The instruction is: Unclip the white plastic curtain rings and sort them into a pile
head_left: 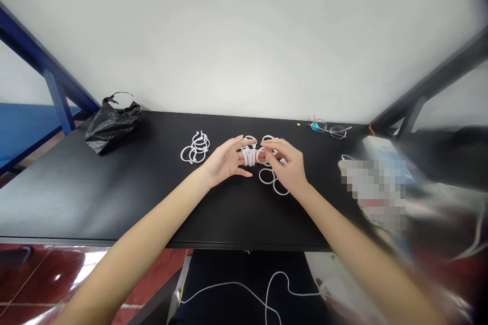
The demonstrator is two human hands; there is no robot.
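Observation:
My left hand [224, 161] reaches over the black table [114, 188] with its fingers stretched out, and several white plastic rings [249, 156] are threaded on them. My right hand [287, 163] meets it from the right, its fingers pinched on a white ring [263, 155] at the left fingertips. Loose white rings [272, 180] lie on the table under and beside my right hand. A separate pile of white rings [195, 150] lies to the left of my left hand.
A crumpled black plastic bag [112, 122] sits at the back left. Eyeglasses [328, 129] lie at the back right. A blurred-out object [371, 190] rests at the right edge. White cable [267, 294] hangs below the table's front edge. A blue frame [57, 86] stands left.

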